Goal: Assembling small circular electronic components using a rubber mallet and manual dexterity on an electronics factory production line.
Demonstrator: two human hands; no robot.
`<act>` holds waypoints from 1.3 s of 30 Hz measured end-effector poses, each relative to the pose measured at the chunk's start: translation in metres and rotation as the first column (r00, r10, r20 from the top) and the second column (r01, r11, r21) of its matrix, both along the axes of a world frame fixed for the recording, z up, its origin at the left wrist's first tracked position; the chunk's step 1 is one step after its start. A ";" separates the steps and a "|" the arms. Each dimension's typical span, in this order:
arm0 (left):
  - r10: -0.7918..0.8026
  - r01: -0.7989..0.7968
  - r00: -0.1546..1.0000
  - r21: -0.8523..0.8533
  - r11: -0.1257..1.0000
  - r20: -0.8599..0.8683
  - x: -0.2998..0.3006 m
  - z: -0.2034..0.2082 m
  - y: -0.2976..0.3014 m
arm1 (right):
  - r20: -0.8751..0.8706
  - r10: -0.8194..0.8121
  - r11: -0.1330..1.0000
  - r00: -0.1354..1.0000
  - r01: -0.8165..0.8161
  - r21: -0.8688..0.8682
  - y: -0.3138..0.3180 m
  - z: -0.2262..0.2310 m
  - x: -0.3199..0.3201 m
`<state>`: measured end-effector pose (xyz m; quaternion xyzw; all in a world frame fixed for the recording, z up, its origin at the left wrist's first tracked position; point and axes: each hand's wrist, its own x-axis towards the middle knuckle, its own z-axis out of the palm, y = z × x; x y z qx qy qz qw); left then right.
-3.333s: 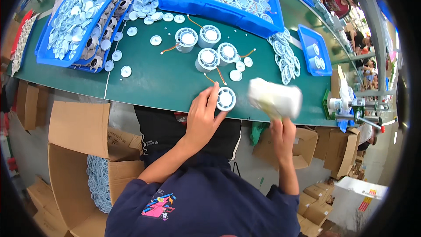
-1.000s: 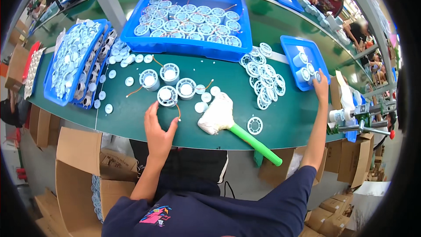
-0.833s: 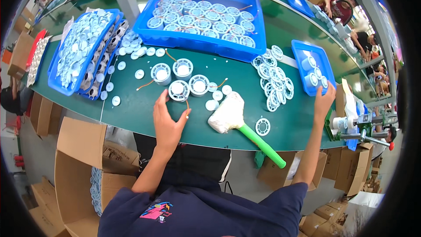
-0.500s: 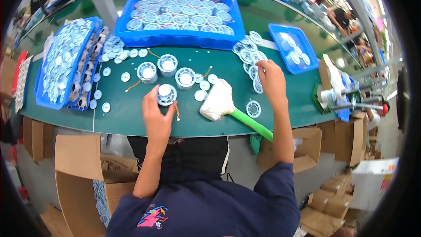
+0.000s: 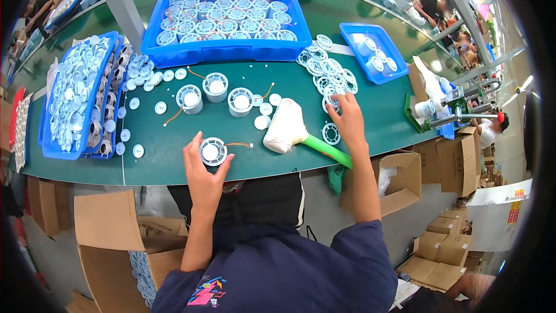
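Observation:
My left hand (image 5: pixel 202 168) is wrapped round the sides of a light-blue cylindrical housing (image 5: pixel 213 152) near the table's front edge. A white disc sits in its ringed top, and a thin wire with a small connector points right. My right hand (image 5: pixel 349 120) has its fingertips pinched on a light-blue slotted ring (image 5: pixel 332 105) at the near end of a ring pile (image 5: pixel 324 66). Another slotted ring (image 5: pixel 330 134) lies apart beside that hand. Beyond my left hand stand three similar wired housings (image 5: pixel 240 102). Between my hands lies a white-wrapped mallet (image 5: pixel 285 127) with a green handle.
A big blue bin (image 5: pixel 226 53) of housings stands at the back. Stacked blue trays (image 5: pixel 63 152) with round caps are at the left. A small blue tray (image 5: pixel 389 77) and a metal clamp fixture (image 5: pixel 446 117) stand at the right. Small caps (image 5: pixel 262 122) lie scattered.
My left hand has brought the housing closer to the front edge, and its wire has swung to point right. My right hand has moved down the ring pile. The view has shifted slightly.

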<state>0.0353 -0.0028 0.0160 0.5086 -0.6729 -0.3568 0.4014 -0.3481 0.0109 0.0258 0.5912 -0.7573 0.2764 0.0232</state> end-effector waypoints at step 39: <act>0.228 -0.242 0.970 -0.259 0.935 -0.084 -0.028 -0.027 0.017 | 0.380 0.408 0.912 0.830 -0.359 -0.196 0.019 0.018 0.246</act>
